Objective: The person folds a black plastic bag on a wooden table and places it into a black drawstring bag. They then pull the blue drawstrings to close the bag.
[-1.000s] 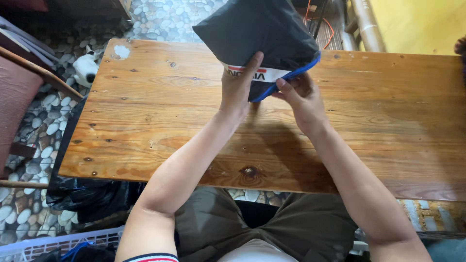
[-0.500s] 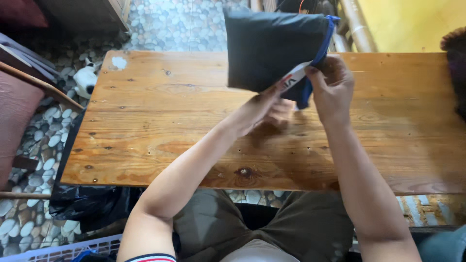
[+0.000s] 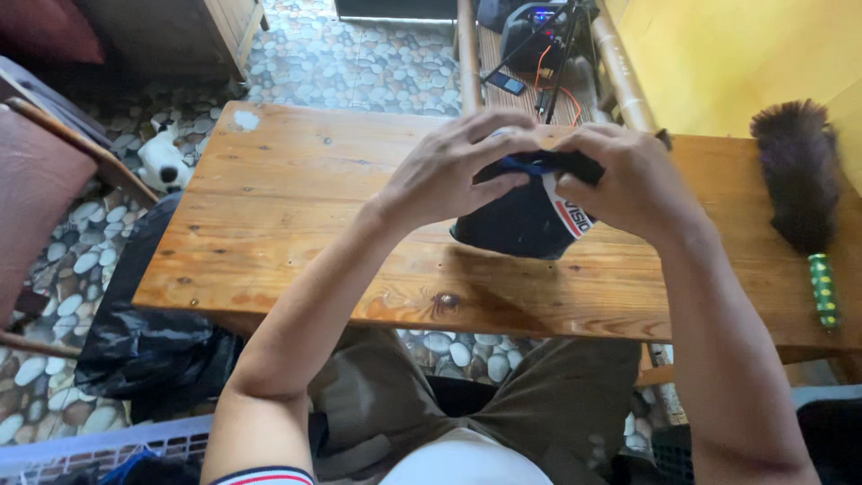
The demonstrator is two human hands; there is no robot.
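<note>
Both hands on the dark bag (image 3: 516, 224) — my left hand (image 3: 453, 171) and right hand (image 3: 628, 180) grip its top edge, bunched up. Bag's bottom sits on the wooden worktop (image 3: 296, 207), centre-right. Feather duster (image 3: 802, 180) lies well right of the bag, untouched.

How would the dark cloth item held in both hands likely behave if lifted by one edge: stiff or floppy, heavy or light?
The dark cloth item probably flops: it bunches and folds between the left hand and right hand. It seems light, since fingertips alone hold it above the wooden table. Being soft fabric, it is unlikely to roll or break.
</note>
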